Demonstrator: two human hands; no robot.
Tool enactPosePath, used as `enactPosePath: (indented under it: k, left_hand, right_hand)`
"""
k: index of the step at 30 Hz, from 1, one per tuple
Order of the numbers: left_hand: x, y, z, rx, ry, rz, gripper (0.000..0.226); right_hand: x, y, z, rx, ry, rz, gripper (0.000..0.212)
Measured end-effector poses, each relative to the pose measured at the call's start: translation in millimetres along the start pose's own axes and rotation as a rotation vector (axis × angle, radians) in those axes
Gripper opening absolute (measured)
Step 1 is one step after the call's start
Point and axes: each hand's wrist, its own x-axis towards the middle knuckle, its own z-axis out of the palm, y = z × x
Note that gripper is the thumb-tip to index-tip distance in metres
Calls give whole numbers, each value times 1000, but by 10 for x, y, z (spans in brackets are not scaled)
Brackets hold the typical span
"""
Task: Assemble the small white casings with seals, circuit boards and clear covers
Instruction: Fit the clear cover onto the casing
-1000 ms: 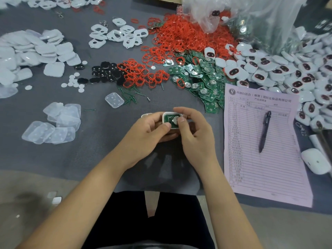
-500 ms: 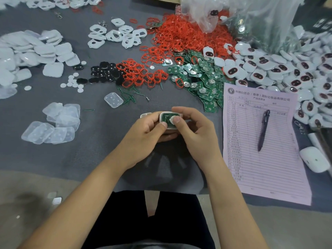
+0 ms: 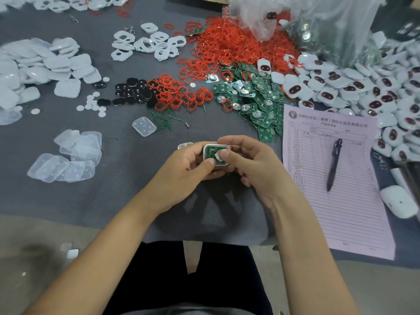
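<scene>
A small white casing (image 3: pixel 210 149) with a green circuit board seated in it is held over the grey mat near the table's front. My left hand (image 3: pixel 181 172) grips it from the left, thumb on its lower edge. My right hand (image 3: pixel 252 165) holds its right side, thumb pressing the board's round metal disc. Red seals (image 3: pixel 227 48) lie heaped at the back centre, loose green circuit boards (image 3: pixel 256 103) to their right, clear covers (image 3: pixel 70 158) on the left. One clear cover (image 3: pixel 143 126) lies alone ahead of my hands.
A pink form (image 3: pixel 336 178) with a pen (image 3: pixel 334 164) lies to the right. Finished white casings (image 3: pixel 363 92) pile up at the right, beside a plastic bag (image 3: pixel 318 26). White shells (image 3: pixel 45 69), black pads (image 3: pixel 131 92) and white discs (image 3: pixel 93 103) lie at the left and centre.
Both hands keep hold of the casing in the same spot. My right thumb has shifted slightly on the board's metal disc.
</scene>
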Motion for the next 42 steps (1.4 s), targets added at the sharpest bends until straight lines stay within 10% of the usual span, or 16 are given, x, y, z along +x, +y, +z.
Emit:
enactPosePath:
  k: [42]
  left_hand:
    - [26,-20,16,-25,49,24,32]
  right_hand:
    - [-79,172,93,-287,182,-256,26]
